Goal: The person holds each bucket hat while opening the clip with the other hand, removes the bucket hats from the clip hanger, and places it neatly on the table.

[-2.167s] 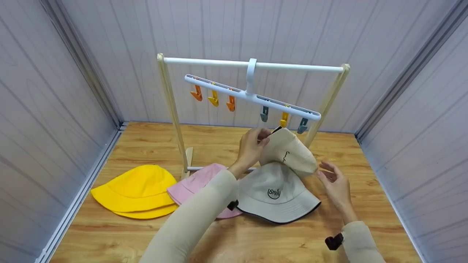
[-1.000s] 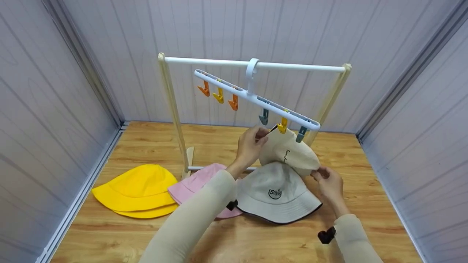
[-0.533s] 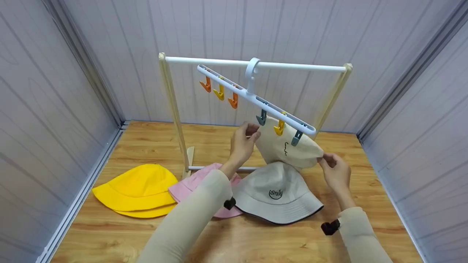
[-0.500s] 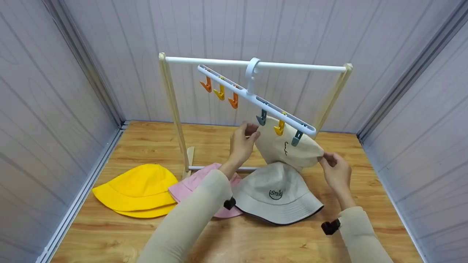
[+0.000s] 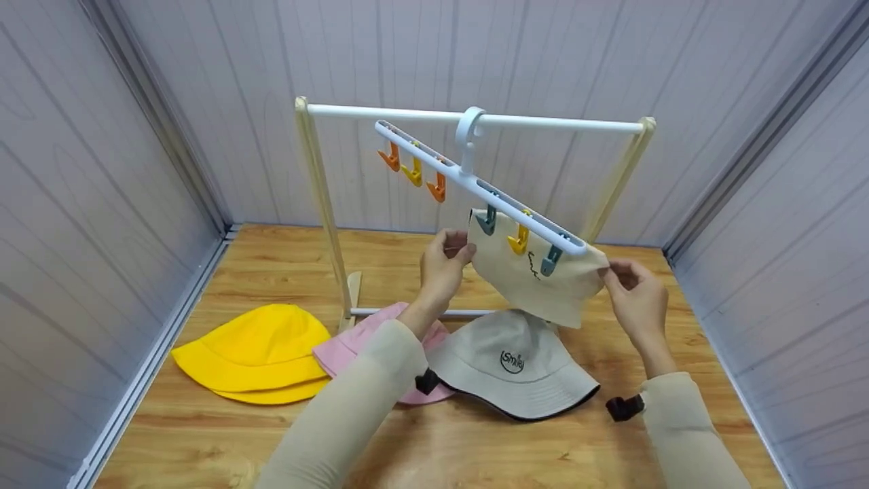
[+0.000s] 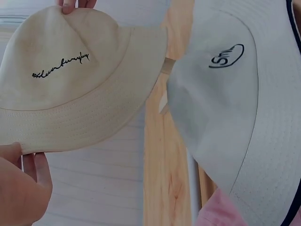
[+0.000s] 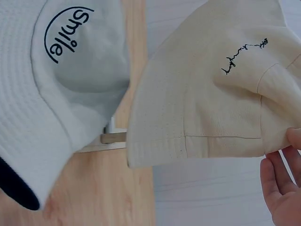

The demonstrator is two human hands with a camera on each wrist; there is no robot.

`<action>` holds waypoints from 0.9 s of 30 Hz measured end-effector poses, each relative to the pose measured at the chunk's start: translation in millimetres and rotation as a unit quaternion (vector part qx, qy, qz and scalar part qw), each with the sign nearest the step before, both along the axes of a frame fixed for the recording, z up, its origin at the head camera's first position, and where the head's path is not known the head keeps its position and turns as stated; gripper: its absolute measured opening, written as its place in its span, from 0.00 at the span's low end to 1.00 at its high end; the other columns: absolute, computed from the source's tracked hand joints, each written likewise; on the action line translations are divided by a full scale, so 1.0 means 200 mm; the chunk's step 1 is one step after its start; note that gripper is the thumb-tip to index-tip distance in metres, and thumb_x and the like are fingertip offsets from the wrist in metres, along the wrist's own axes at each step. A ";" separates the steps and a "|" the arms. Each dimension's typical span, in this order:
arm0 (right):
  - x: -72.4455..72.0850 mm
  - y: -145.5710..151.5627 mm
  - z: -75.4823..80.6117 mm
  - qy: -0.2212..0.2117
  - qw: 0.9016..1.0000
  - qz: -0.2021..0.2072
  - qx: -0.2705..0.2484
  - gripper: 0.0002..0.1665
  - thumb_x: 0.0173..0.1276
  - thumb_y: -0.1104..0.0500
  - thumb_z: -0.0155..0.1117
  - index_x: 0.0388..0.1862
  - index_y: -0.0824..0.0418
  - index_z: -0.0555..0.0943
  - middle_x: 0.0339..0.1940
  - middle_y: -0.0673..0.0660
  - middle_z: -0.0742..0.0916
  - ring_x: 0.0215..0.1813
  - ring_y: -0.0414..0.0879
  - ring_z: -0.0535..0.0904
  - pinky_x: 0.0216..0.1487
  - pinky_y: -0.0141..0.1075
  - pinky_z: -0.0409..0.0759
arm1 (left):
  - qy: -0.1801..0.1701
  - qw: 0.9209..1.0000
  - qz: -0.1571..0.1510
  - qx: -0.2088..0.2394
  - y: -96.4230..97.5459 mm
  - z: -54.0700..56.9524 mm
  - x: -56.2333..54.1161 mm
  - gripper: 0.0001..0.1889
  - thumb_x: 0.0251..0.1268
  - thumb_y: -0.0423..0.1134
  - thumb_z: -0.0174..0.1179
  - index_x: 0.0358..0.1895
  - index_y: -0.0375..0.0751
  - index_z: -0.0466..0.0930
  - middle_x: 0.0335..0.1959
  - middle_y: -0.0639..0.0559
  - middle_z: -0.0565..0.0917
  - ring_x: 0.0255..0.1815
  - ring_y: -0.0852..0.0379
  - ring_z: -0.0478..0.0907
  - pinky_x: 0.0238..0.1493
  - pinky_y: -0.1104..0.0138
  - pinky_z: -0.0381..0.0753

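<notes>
A cream bucket hat (image 5: 499, 265) with dark script hangs between my hands on its side. My left hand (image 5: 441, 272) pinches its brim edge, as the left wrist view shows. On the other side my right hand (image 5: 639, 299) pinches the crown. Directly over the hat is a white clip hanger (image 5: 441, 166). Its right-half clips, a grey clip (image 5: 487, 221), a yellow clip (image 5: 519, 240) and another grey clip (image 5: 550, 261), overlap the hat's upper part in the head view. I cannot tell whether they touch it. Below lies a light grey bucket hat (image 5: 519, 367) lettered "Smile".
The hanger hooks over the white rail (image 5: 563, 123) of a wooden stand (image 5: 319, 197). A pink hat (image 5: 366, 333), partly behind my left arm, and stacked yellow hats (image 5: 258, 343) lie left on the wooden table (image 5: 170, 441). Orange clips (image 5: 437, 188) hang on the hanger's left half.
My right hand, apart from the cream hat at first, took hold of it. Both hands raised the hat up under the clips. The hanger swivelled, its left end moving inward.
</notes>
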State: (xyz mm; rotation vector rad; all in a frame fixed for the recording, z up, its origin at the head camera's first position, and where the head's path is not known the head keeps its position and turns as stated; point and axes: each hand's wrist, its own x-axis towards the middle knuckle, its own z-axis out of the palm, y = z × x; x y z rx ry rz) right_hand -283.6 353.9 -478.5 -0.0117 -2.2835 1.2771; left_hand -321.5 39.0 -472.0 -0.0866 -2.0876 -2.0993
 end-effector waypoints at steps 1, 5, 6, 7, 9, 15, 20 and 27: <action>0.00 0.00 0.01 0.007 1.000 0.003 0.003 0.12 0.77 0.60 0.68 0.51 0.67 0.88 0.46 0.61 0.91 0.41 0.30 0.83 0.45 0.20 0.79 | -0.005 1.000 -0.003 0.008 0.00 0.00 0.01 0.11 0.78 0.33 0.64 0.57 0.41 0.81 0.54 0.47 0.83 0.57 0.52 0.81 0.58 0.63 0.84; 0.00 0.02 0.07 0.035 0.999 0.013 0.027 0.11 0.76 0.60 0.69 0.50 0.67 0.88 0.44 0.61 0.91 0.40 0.28 0.83 0.44 0.19 0.78 | -0.024 0.999 -0.022 0.040 0.00 0.00 0.05 0.12 0.78 0.32 0.63 0.60 0.40 0.79 0.56 0.45 0.82 0.58 0.50 0.82 0.59 0.62 0.86; 0.01 0.03 0.08 0.039 0.999 0.015 0.031 0.11 0.76 0.61 0.69 0.50 0.67 0.88 0.44 0.61 0.91 0.40 0.27 0.83 0.44 0.18 0.78 | -0.029 0.998 -0.028 0.046 0.01 -0.01 0.07 0.13 0.78 0.32 0.63 0.60 0.40 0.79 0.56 0.44 0.82 0.58 0.50 0.82 0.59 0.62 0.86; 0.01 0.03 0.08 0.042 0.998 0.017 0.038 0.10 0.76 0.61 0.69 0.49 0.67 0.88 0.44 0.61 0.91 0.40 0.26 0.82 0.43 0.18 0.78 | -0.033 0.998 -0.035 0.052 0.01 -0.01 0.08 0.13 0.78 0.32 0.63 0.60 0.39 0.78 0.56 0.44 0.81 0.57 0.49 0.83 0.58 0.61 0.86; 0.02 0.06 0.10 0.047 0.997 0.020 0.049 0.09 0.76 0.62 0.69 0.49 0.67 0.88 0.43 0.61 0.91 0.38 0.25 0.82 0.41 0.18 0.78 | -0.040 0.997 -0.042 0.057 0.02 -0.02 0.11 0.13 0.77 0.32 0.63 0.60 0.38 0.78 0.55 0.43 0.81 0.55 0.49 0.84 0.56 0.62 0.87; 0.04 0.12 0.11 0.049 0.996 0.023 0.071 0.08 0.75 0.62 0.70 0.47 0.67 0.89 0.38 0.61 0.91 0.34 0.26 0.81 0.37 0.17 0.77 | -0.047 0.994 -0.067 0.078 0.07 -0.05 0.19 0.13 0.77 0.30 0.62 0.59 0.35 0.76 0.54 0.41 0.80 0.51 0.48 0.84 0.53 0.60 0.89; 0.06 0.18 0.12 0.041 0.995 0.022 0.091 0.08 0.75 0.60 0.71 0.46 0.64 0.89 0.37 0.60 0.91 0.33 0.27 0.81 0.36 0.18 0.76 | -0.056 0.990 -0.092 0.091 0.12 -0.08 0.25 0.13 0.76 0.28 0.62 0.57 0.33 0.74 0.51 0.40 0.79 0.47 0.49 0.84 0.51 0.58 0.90; 0.06 0.27 0.12 0.018 0.991 0.017 0.130 0.09 0.76 0.59 0.70 0.47 0.63 0.89 0.38 0.59 0.91 0.33 0.23 0.80 0.35 0.17 0.75 | -0.060 0.991 -0.102 0.069 0.19 -0.13 0.32 0.12 0.75 0.29 0.63 0.56 0.36 0.74 0.49 0.43 0.79 0.44 0.52 0.85 0.48 0.60 0.90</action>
